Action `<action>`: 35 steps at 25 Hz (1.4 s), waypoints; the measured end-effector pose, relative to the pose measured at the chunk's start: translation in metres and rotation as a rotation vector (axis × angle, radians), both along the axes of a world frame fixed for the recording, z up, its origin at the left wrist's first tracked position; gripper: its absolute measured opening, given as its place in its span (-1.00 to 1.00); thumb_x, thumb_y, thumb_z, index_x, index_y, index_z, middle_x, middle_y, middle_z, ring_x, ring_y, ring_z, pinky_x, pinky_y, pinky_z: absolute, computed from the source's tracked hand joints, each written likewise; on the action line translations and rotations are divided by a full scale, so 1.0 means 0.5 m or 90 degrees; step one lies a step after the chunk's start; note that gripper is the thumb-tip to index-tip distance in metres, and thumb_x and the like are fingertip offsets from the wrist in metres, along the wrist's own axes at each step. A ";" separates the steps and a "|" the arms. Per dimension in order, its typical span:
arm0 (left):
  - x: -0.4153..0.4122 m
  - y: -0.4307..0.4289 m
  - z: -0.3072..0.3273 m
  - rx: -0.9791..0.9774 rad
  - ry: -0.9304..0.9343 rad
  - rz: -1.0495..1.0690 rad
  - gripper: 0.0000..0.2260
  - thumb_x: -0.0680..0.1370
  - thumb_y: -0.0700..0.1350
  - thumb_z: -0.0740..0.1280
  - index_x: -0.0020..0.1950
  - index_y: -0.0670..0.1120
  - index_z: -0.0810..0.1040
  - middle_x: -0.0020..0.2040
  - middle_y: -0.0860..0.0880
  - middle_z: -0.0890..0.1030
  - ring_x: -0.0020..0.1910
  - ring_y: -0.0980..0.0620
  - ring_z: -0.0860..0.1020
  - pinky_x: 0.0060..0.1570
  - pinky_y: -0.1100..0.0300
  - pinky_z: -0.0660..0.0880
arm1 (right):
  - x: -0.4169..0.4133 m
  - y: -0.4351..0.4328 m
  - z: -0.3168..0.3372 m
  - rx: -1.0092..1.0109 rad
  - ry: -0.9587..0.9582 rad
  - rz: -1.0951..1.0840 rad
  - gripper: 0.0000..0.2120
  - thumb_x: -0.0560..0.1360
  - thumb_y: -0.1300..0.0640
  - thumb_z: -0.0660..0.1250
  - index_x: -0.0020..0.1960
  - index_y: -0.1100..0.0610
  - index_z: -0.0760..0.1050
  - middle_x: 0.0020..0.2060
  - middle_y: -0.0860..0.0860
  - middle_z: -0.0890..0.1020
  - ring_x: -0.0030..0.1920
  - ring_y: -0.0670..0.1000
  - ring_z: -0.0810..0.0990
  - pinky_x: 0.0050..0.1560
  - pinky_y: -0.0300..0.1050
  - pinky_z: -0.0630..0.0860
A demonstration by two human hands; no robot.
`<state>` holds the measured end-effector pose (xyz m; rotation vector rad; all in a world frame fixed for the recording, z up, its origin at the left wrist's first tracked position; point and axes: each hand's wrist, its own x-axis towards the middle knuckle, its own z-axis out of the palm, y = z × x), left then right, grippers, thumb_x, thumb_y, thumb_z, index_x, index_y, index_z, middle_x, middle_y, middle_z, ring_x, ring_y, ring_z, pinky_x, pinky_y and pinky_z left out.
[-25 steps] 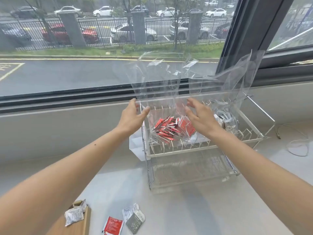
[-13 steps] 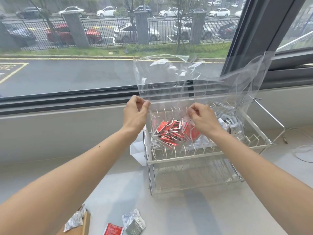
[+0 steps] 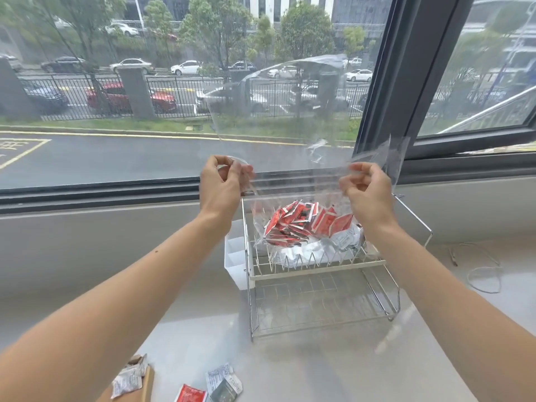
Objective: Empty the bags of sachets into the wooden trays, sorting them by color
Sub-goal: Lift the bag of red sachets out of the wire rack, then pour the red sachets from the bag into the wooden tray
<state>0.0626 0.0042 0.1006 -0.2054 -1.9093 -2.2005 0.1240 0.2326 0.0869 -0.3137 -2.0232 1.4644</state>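
Pinching one clear bag (image 3: 290, 126) at two points, the person holds its film stretched between two raised hands. The left hand (image 3: 224, 185) and right hand (image 3: 367, 191) sit level with the window ledge, arms reaching straight forward. On each hand the fingers are curled and the thumb and forefinger are clamped on the plastic. A heap of red sachets (image 3: 298, 224) (too many and too overlapped to count) sags in the bag's bottom, over the upper tier of one two-tier wire rack (image 3: 319, 274). Beneath them lies a second packet of silver-white sachets (image 3: 345, 237). One white caddy (image 3: 236, 256) hangs on the rack's left side. Near the bottom edge, three loose sachets lie on the counter (image 3: 319, 372): one red (image 3: 190, 394), one white (image 3: 219, 377) and one dark (image 3: 227, 390). One wooden tray (image 3: 147, 385) shows only a corner, bearing what look like two crumpled white sachets (image 3: 127, 381).
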 end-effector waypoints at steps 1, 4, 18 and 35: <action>0.020 -0.006 0.019 0.014 0.008 -0.001 -0.89 0.66 -0.21 0.21 -0.06 -0.07 0.40 -0.16 -0.06 0.69 -0.10 -0.09 0.69 0.02 0.01 0.63 | 0.017 -0.005 0.018 0.002 0.010 0.006 -0.77 0.55 0.23 0.37 0.19 0.08 0.47 -0.10 -0.04 0.58 -0.08 -0.13 0.57 -0.10 -0.34 0.50; 0.072 -0.028 0.061 0.025 0.018 0.008 -0.94 0.66 -0.18 0.23 -0.02 -0.09 0.43 -0.15 -0.04 0.69 -0.15 0.04 0.70 -0.07 0.14 0.64 | 0.067 -0.027 0.052 0.013 0.018 0.039 -0.81 0.56 0.22 0.35 0.17 0.07 0.55 -0.11 -0.04 0.59 -0.06 -0.08 0.56 0.00 -0.23 0.54; 0.352 -0.410 -0.024 0.019 -0.043 0.036 -0.91 0.65 -0.25 0.23 0.01 -0.07 0.43 -0.15 -0.06 0.70 -0.18 0.00 0.69 -0.19 0.23 0.59 | 0.323 -0.390 -0.074 -0.173 0.033 0.190 -0.92 0.52 0.29 0.38 -0.09 0.15 0.51 -0.16 0.09 0.73 -0.06 0.08 0.73 -0.06 -0.04 0.63; 0.762 -1.052 -0.125 -0.092 -0.212 0.137 -0.78 0.58 -0.14 0.37 0.20 0.03 0.48 0.07 -0.11 0.63 -0.18 0.03 0.70 -0.04 0.05 0.58 | 0.578 -0.999 -0.237 -0.315 -0.064 0.363 -0.89 0.56 0.33 0.32 -0.11 0.19 0.46 -0.22 0.11 0.71 -0.09 0.07 0.71 0.01 -0.02 0.66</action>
